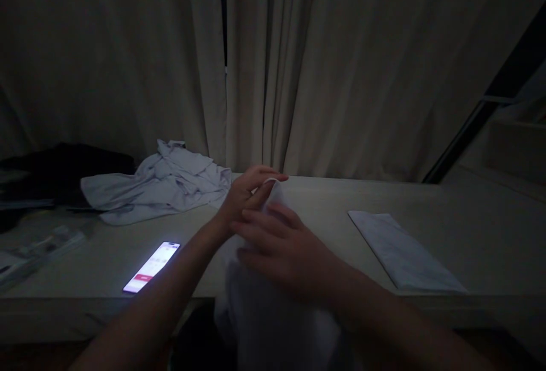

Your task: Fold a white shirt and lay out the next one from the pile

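Observation:
A white piece of cloth (277, 325) hangs in front of me, falling from between my hands over the near edge of the table. My left hand (241, 197) pinches its upper end, with the hem looped over the fingertips. Nearer to me, my right hand (285, 251) lies across the cloth with its fingers stretched out and apart, touching it. The right thumb is hidden, and the dim light and blur hide the fabric's details.
On the pale table (324, 200), a folded white cloth (403, 251) lies at right. Left are a lit phone (151, 268), a crumpled white garment (170, 183), dark cloth (72, 160) and a clear plastic packet (46, 248). Curtains (362, 75) hang behind.

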`<state>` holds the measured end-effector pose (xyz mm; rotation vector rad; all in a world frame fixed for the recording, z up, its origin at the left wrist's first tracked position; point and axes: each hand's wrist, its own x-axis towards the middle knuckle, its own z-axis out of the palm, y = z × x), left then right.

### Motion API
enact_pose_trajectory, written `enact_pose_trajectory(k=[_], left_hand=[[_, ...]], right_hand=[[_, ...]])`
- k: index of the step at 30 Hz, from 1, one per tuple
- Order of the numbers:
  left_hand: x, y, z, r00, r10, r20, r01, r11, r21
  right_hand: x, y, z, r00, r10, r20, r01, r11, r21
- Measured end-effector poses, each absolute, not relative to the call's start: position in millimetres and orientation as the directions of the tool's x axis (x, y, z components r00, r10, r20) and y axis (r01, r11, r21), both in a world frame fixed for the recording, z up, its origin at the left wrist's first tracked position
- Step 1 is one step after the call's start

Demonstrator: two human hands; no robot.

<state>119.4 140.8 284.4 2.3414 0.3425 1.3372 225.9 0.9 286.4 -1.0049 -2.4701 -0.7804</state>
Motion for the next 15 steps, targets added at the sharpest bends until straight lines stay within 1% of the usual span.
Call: enact_pose_trajectory(k=[3,5,9,11,12,13,14,15], left_hand=[[106.7,142.7,280.5,0.521,0.473,0.710,0.047,-0.847,0.530],[102.6,139.1,280.5,0.542,0.478,0.692,0.055,-0.841,0.538],[108.4,125.7,293.3,0.614,0.384,0.690,0.046,-0.889,0.455],[107.3,124.9,296.4,0.599,0.366,0.712,0.056,-0.906,0.419],[103.2,126.2,293.0,0.575,0.392,0.718,0.081,-0.901,0.427],[96.7,127.8,284.4,0.536,0.453,0.713,0.125,-0.877,0.464],[88.2,128.6,269.8,0.486,0.546,0.683,0.186,-0.828,0.529],[78.6,127.9,248.9,0.435,0.657,0.615,0.257,-0.745,0.615]], right_hand=[[233.5,3.0,278.9,-0.704,0.591,0.394,0.709,0.552,0.439],[235.8,6.9,274.4,-0.712,0.608,0.351,0.695,0.540,0.474],[230.3,24.3,266.7,-0.743,0.596,0.306,0.645,0.514,0.565],[232.7,31.0,268.8,-0.706,0.647,0.288,0.661,0.458,0.594],[237.1,32.6,272.5,-0.677,0.679,0.283,0.679,0.428,0.596],[243.8,32.7,277.9,-0.645,0.709,0.285,0.701,0.400,0.590],[252.3,31.7,284.7,-0.607,0.735,0.302,0.729,0.365,0.579],[262.0,29.8,292.1,-0.558,0.760,0.333,0.764,0.314,0.563]])
